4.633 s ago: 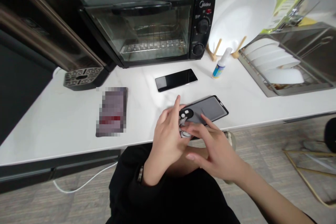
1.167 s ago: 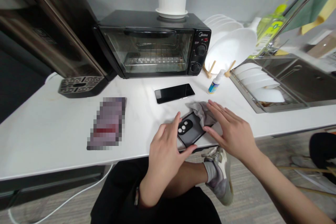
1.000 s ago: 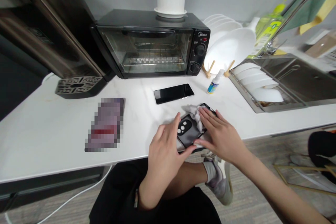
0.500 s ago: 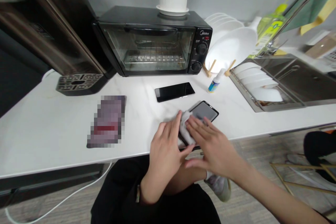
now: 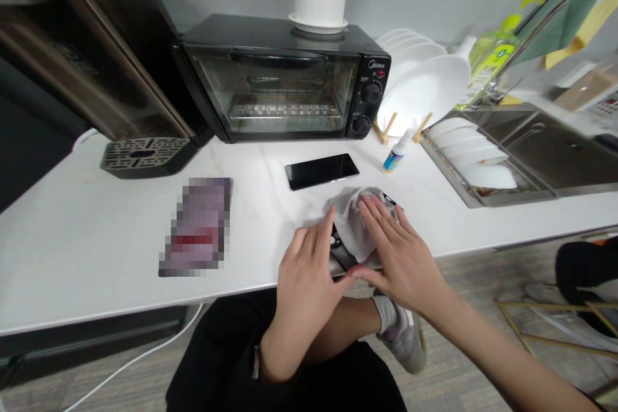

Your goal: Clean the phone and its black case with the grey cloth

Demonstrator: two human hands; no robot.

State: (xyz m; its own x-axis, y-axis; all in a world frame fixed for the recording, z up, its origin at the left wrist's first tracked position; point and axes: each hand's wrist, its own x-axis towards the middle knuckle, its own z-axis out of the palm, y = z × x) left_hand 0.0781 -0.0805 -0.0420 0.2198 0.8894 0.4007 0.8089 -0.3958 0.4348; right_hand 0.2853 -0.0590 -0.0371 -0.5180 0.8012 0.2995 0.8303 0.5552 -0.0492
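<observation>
A dark phone case (image 5: 337,250) lies at the front edge of the white counter (image 5: 96,238), mostly hidden under a grey cloth (image 5: 351,224) and my hands. My left hand (image 5: 309,270) pinches the case's near end, fingers on top and thumb at the edge. My right hand (image 5: 398,251) lies flat with its fingers stretched out, pressing the cloth onto the case. Only the case's camera end and far corner show.
Behind my hands lie a black phone (image 5: 322,171) and a small spray bottle (image 5: 396,151). A blurred flat item (image 5: 196,225) is to the left. A toaster oven (image 5: 290,84), a plate rack (image 5: 425,87) and a sink with dishes (image 5: 487,161) line the back and right.
My right hand rubbed the cloth along the case, sliding toward me and then back out over its far end. The left hand kept its hold on the near end.
</observation>
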